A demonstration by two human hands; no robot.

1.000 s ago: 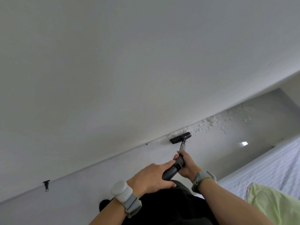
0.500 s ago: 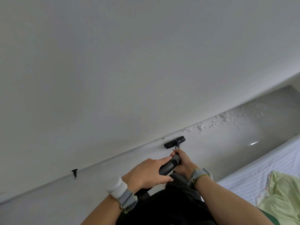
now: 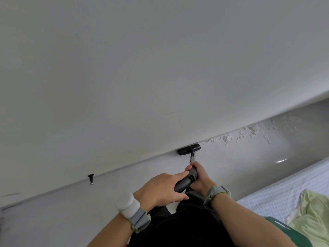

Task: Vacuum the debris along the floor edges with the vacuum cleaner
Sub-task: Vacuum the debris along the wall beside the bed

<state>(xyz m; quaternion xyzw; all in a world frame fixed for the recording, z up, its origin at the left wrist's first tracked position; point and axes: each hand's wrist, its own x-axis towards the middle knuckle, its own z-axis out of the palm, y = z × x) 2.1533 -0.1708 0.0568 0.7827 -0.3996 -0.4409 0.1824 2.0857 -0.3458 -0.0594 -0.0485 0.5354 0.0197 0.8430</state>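
In the head view, a plain pale wall [image 3: 142,68] fills the upper two thirds of the frame and meets the glossy grey floor [image 3: 240,157] along a line that slants from lower left to upper right.

The vacuum cleaner [image 3: 185,181] lies at centre frame. Its black T-shaped nozzle [image 3: 189,149] sits on the floor right against the base of the wall, and a thin tube runs from it back toward the person.

The left hand [image 3: 162,189] grips the thick black handle from the left, fingers curled round it, the index finger lying along its top. The right hand [image 3: 200,177] is wrapped round the handle further forward, where it narrows to the tube, thumb on top. Both hands carry wristbands; the left one [image 3: 132,209] has a white rounded block, the right one [image 3: 218,193] is grey.

White flaky debris [image 3: 249,132] is scattered along the floor edge to the upper right of the nozzle, starting just beside its right end.

A small black door stop [image 3: 91,177] sticks up at the wall base at lower left. At lower right, a bed [image 3: 284,191] with a dotted white sheet carries a pale green cloth [image 3: 313,213].
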